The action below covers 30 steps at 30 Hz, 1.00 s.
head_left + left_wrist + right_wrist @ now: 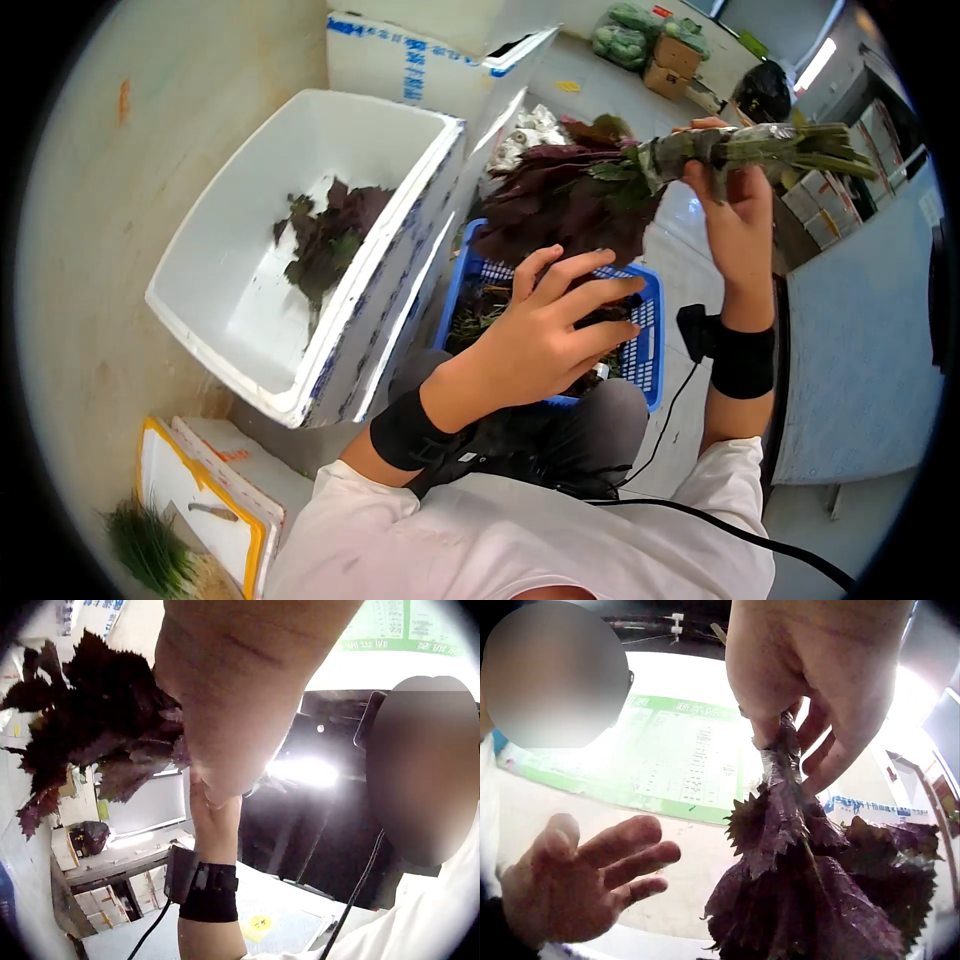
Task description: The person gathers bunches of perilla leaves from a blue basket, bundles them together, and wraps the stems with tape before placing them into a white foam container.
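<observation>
A bunch of purple leaves (570, 195), its stems wrapped in clear film, is held up at the upper right of the head view. My right hand (738, 215) grips the wrapped stems (740, 148), thumb and fingers curled round them. In the right wrist view that hand (817, 682) pinches the stems above the hanging leaves (802, 892). My left hand (550, 335) has its fingers spread just below the leaves and holds nothing. The right wrist view shows the left hand (592, 877) palm up, apart from the bunch.
A white foam box (230, 240) with some purple leaves (340, 235) stands at the left. Below my hands is a blue basket (650, 340) holding plant scraps. Green onions (150, 545) lie by a foam lid (200, 500) at the lower left. A black cable (720, 525) crosses my front.
</observation>
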{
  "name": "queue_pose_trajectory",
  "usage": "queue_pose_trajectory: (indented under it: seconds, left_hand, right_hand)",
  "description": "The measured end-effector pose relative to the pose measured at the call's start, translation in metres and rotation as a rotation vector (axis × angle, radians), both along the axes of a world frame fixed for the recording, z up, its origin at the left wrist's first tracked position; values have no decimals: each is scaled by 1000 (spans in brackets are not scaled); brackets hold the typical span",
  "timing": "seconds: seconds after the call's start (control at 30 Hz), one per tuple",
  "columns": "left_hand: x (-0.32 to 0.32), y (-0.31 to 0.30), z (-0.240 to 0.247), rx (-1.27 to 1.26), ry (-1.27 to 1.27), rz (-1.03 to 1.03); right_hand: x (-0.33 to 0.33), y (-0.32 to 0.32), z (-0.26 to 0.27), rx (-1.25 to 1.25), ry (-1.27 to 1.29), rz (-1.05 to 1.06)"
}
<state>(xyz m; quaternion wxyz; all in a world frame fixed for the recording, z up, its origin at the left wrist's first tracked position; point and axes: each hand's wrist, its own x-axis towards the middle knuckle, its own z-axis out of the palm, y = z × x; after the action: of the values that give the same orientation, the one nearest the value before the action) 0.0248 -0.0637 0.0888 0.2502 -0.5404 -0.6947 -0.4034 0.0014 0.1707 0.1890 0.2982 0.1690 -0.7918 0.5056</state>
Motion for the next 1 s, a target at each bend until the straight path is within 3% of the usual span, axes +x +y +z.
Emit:
queue_pose_trajectory:
  seconds: [0.17,0.27,0.47,0.5,0.53,0.6,0.67,0.73,0.83,0.9,0.93,1.0]
  left_hand:
    - [5,-51,-9,226,-138,96]
    - [9,-73,-25,314,-238,94]
    - [13,-90,-81,314,-387,41]
    - [12,-89,-91,265,-430,4]
    - [11,-89,-101,215,-472,-38]
    - [10,-89,-116,265,-468,-24]
    - [10,-91,-127,183,-597,-64]
    - [10,-88,-141,185,-615,-25]
    - [9,-86,-161,207,-673,-54]
    - [8,-86,-168,224,-711,-40]
    - [8,-85,-171,233,-730,-38]
    - [5,-88,-173,228,-776,-66]
  right_hand:
    - [-9,-42,18,198,104,231]
    - [-18,-77,32,629,329,136]
    - [-58,-175,29,473,495,425]
    - [-79,-186,21,256,355,764]
    - [-73,-207,28,630,549,504]
    - [-84,-245,20,867,674,398]
    - [-99,-283,0,1031,781,342]
    - [-118,-312,-29,1098,779,417]
    - [-136,-346,-80,1155,651,507]
    - [-143,-358,-132,1281,388,552]
    - [-133,-366,-145,1356,246,548]
    - [-123,-377,-128,1626,-349,792]
